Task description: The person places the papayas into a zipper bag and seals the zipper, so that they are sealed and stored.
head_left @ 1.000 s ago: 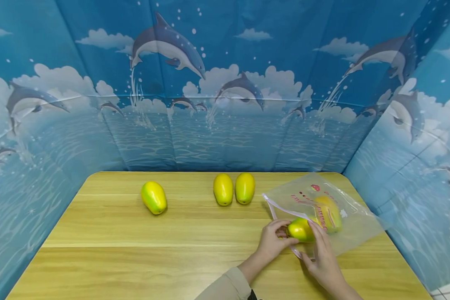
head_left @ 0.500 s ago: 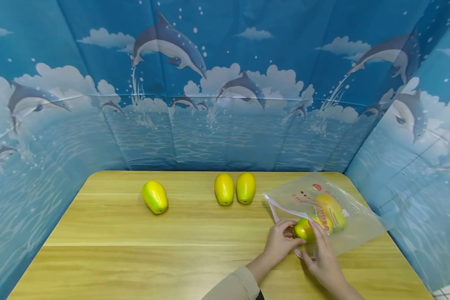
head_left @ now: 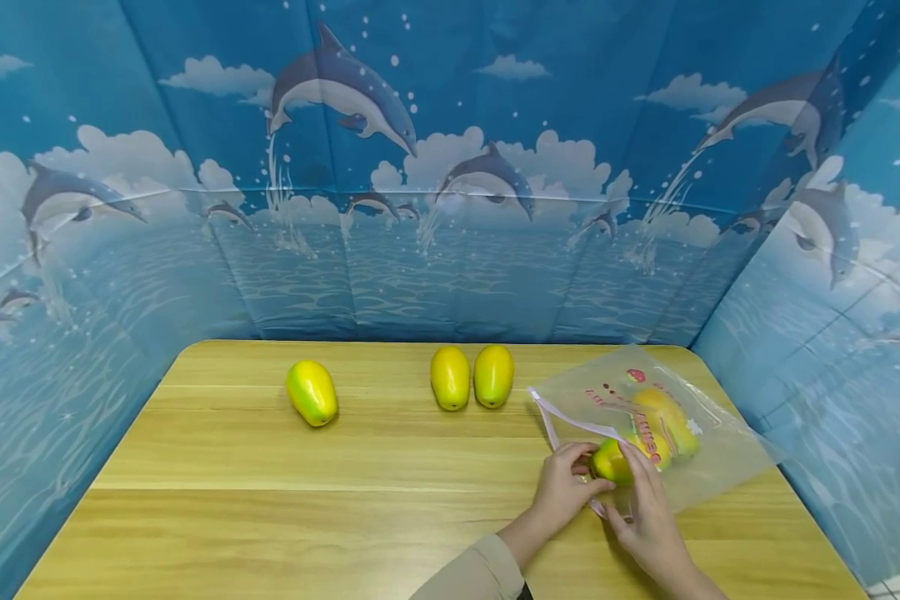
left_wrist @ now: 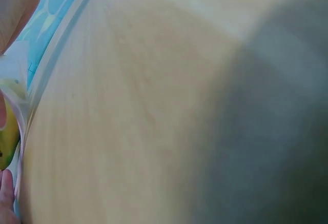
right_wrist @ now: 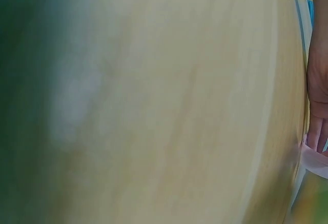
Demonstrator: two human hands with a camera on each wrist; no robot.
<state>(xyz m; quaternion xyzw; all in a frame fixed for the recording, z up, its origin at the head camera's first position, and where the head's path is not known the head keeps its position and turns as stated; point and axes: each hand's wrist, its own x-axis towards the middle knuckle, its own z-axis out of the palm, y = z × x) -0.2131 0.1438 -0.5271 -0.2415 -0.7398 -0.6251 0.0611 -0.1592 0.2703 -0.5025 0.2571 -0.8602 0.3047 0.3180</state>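
A yellow-green mango (head_left: 610, 461) lies partly inside a translucent zip bag (head_left: 727, 467) with pink lettering. My left hand (head_left: 566, 486) holds the mango's near end at the bag's mouth, thumb below and fingers above. My right hand (head_left: 652, 525) grips the bag's mouth, fingers over the upper edge and thumb at the lower edge. Deeper in the bag, another mango (head_left: 678, 425) shows through the plastic. At the left border of the left wrist view, part of a mango (left_wrist: 9, 137) and fingertips appear. The right wrist view catches a hand (right_wrist: 319, 90) by the bag's pink edge (right_wrist: 315, 161).
Two mangoes, one (head_left: 450, 378) close beside the other (head_left: 493, 377), lie near the table's back edge. A single mango (head_left: 312, 393) is farther left. The wooden table (head_left: 270, 517) is backed by a dolphin-print curtain (head_left: 450, 250).
My left hand has pushed its mango rightward, farther into the bag, and the inner mango has shifted slightly right. My right hand stays at the bag's mouth.
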